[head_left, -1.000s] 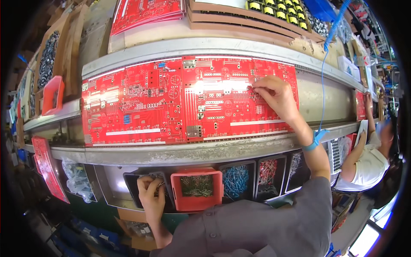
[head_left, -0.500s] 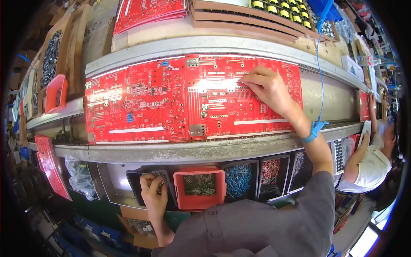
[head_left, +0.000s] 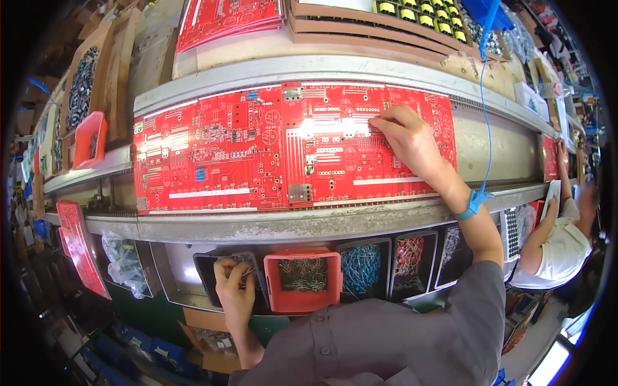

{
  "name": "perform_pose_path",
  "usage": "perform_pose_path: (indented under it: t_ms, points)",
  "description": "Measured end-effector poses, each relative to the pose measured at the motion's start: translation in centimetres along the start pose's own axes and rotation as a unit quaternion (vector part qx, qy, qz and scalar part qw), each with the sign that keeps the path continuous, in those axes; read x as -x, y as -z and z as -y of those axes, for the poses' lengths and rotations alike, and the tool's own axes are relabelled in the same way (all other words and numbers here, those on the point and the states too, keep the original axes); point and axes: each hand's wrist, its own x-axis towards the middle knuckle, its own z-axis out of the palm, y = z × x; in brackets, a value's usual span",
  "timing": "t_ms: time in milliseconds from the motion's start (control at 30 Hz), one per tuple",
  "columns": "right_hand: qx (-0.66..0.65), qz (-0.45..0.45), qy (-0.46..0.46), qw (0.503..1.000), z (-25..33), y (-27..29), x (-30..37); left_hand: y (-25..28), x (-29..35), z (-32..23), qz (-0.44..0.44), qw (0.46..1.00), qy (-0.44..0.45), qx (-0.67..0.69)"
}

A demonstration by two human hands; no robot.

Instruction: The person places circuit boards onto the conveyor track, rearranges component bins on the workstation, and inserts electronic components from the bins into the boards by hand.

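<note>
Two red circuit boards, a left one (head_left: 212, 174) and a right one (head_left: 373, 161), lie side by side on the rail track in front of me. My right hand (head_left: 412, 143), with a blue strap at its wrist, is over the right board, thumb and forefinger pinched close to its surface. Whatever sits between those fingertips is too small to make out. Below the track, my left hand (head_left: 235, 286) is at a black bin (head_left: 207, 273), fingers curled together around small wire-leaded parts. A few blue and pale components stand on the left board.
Right of my left hand are a red bin (head_left: 273, 283) of green leaded parts, blue components (head_left: 360, 267) and red ones (head_left: 409, 252). A blue cord (head_left: 490, 128) runs up from my wrist. Yellow-topped parts (head_left: 425, 20) fill a carton beyond the track. A co-worker (head_left: 547, 248) works at right.
The whole view has shifted slightly. My right hand has moved a little to the right over the board, still pinched. My left hand stays at the black bin.
</note>
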Motion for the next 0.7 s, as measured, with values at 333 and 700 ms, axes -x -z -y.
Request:
perform_pose_path:
  t_ms: [333, 700]
  points:
    - [0.105, 0.041, 0.005, 0.994, 1.4, 0.8, 1.2, -0.2, 0.1, 0.4, -0.010, 1.000, -0.025, 0.005]
    - [0.100, 0.083, -0.021, 0.991, 5.1, 3.1, 4.1, 0.0, 0.1, 0.4, -0.026, 0.998, -0.053, 0.007]
